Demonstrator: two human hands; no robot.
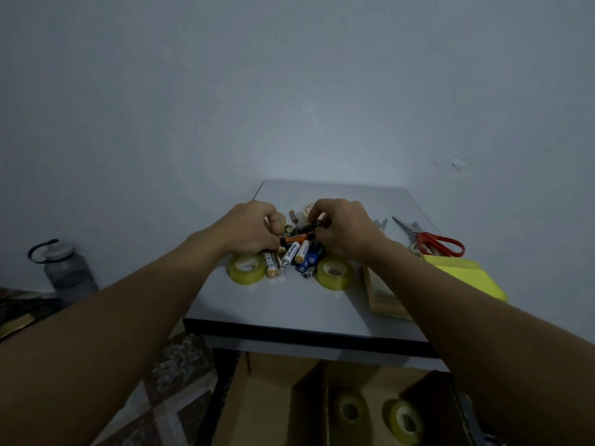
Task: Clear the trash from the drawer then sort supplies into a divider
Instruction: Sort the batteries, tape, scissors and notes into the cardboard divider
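On the bench, the left hand and right hand each pinch batteries atop a pile; a white battery bears blurred black lettering.

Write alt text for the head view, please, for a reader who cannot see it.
Two bare hands, left hand and right hand, grip batteries from a pile on a small grey table, flanked by two yellowish tape rolls. Red-handled scissors lie at right; a cardboard divider box below holds two more tape rolls.

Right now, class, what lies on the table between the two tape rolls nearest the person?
A loose heap of batteries fills the stretch between the left tape roll and the right tape roll on the table; the head view shows it.
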